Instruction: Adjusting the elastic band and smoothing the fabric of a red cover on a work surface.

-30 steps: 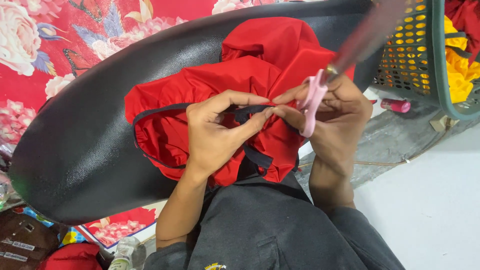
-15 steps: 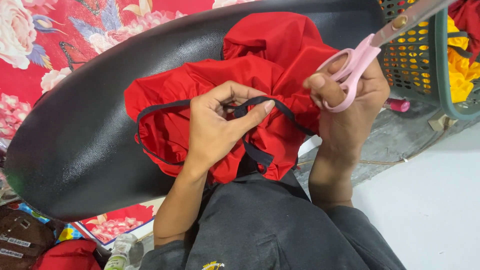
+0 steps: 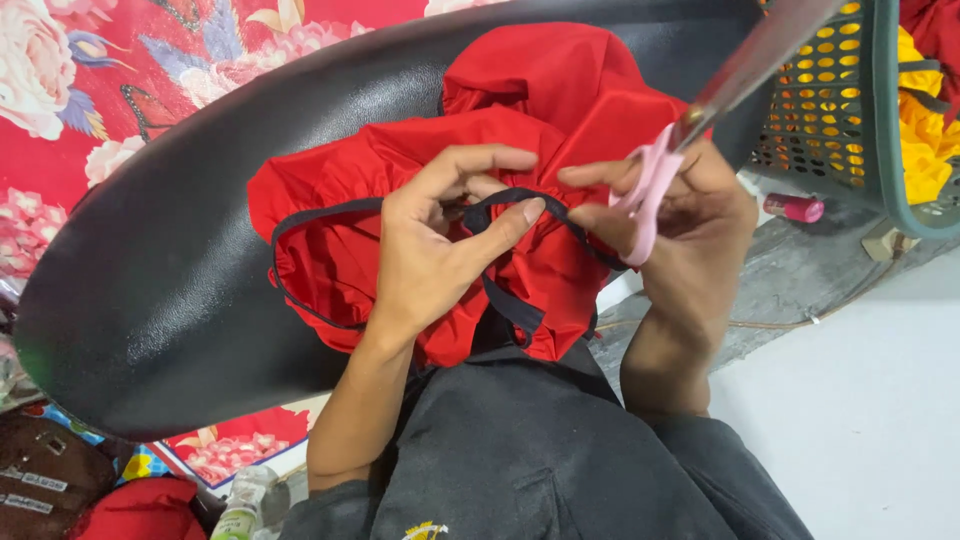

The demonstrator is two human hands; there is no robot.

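Note:
A red garment with black trim lies bunched on a black padded surface. My left hand pinches the black trim strap between thumb and fingers at the middle of the cloth. My right hand holds pink-handled scissors, their metal blades pointing up and to the right, away from the cloth. Its fingertips also touch the trim just right of my left thumb.
A green plastic basket with yellow and red cloth stands at the upper right. A small pink tube lies on the floor below it. Red floral fabric covers the upper left. A small bottle and a brown bag sit at the lower left.
My right hand with the scissors has come back down from beside the basket to the trim. My left hand has kept its pinch on the black strap.

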